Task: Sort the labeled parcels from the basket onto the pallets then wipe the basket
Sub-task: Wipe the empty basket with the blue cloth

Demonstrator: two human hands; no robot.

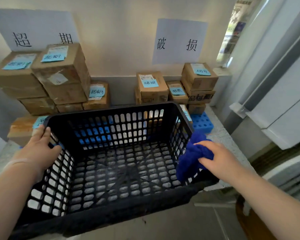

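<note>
Left sign [33, 26] and right sign [179, 32] (2 characters each) hang on wall [116, 40].

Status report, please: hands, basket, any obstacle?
Left hand grips basket at left rim. Right hand holds blue cloth against right wall. Basket empty, parcels stacked by wall. No obstruction seen.

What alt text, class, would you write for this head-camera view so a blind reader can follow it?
A person's left hand grips the left rim of an empty black basket while the right hand holds a blue cloth at its right rim. Behind, labeled cardboard parcels sit stacked in two groups under paper wall signs.
</note>
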